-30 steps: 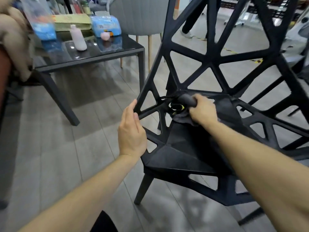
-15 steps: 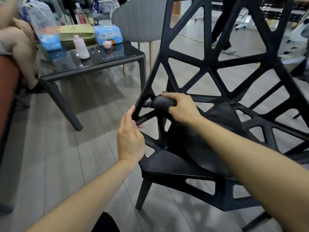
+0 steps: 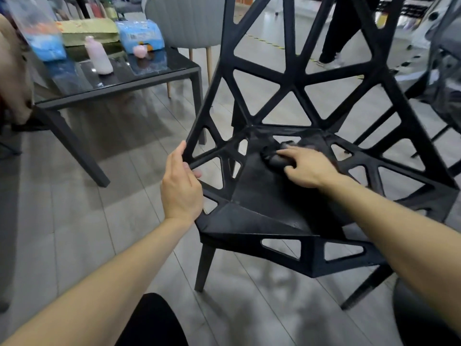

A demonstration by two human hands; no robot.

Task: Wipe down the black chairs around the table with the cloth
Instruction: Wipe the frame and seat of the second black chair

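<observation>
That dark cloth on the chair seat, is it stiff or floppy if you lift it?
Probably floppy: the cloth lies bunched and creased under the right hand. Likely light, since fingertips alone press it onto the black chair.

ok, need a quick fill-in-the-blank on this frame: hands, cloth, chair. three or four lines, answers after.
1. The left hand grips the ____ edge of the black chair.
2. The right hand presses a dark ____ onto the chair seat.
3. The pink bottle stands on the ____ table to the left of the chair.
4. The chair's back is made of open ____ shapes.

Missing words: left; cloth; glass-topped; triangular
</observation>
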